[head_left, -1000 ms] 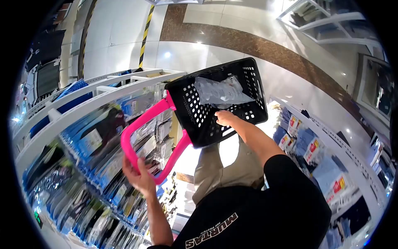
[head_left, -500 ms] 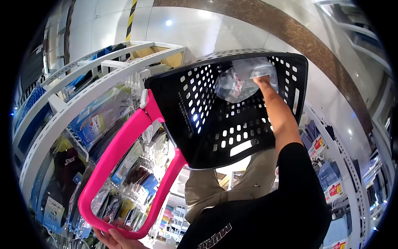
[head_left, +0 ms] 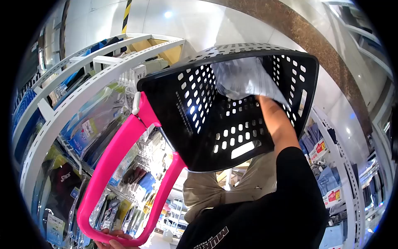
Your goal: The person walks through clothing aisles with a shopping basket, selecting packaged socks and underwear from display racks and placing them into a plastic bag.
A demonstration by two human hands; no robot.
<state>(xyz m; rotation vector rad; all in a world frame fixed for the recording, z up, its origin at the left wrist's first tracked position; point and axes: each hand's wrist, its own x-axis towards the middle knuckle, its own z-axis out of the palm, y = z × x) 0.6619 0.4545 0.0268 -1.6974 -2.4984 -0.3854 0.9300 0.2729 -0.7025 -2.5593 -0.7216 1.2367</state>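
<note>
My left hand (head_left: 112, 241) is closed round the bottom bar of the pink handle (head_left: 110, 157), at the lower left of the view. That handle joins a black perforated basket (head_left: 199, 137), tilted so its opening faces me. Deep inside the basket lies clear plastic packaging (head_left: 244, 79), bunched near the far wall. My right hand (head_left: 262, 100) reaches into the basket; the plastic covers most of its fingers, so its grip is hidden.
White shelving (head_left: 74, 95) with packaged garments (head_left: 83, 133) runs along the left. Another white rack (head_left: 346, 166) holding blue packets (head_left: 327, 178) stands at the right. A tiled floor (head_left: 186, 20) with a brown strip (head_left: 290, 20) lies beyond the basket.
The basket now looks larger and its opening faces me more. My right hand has moved from the near side deeper inside, and the plastic has shifted over it. My left hand sits lower in view, still on the handle.
</note>
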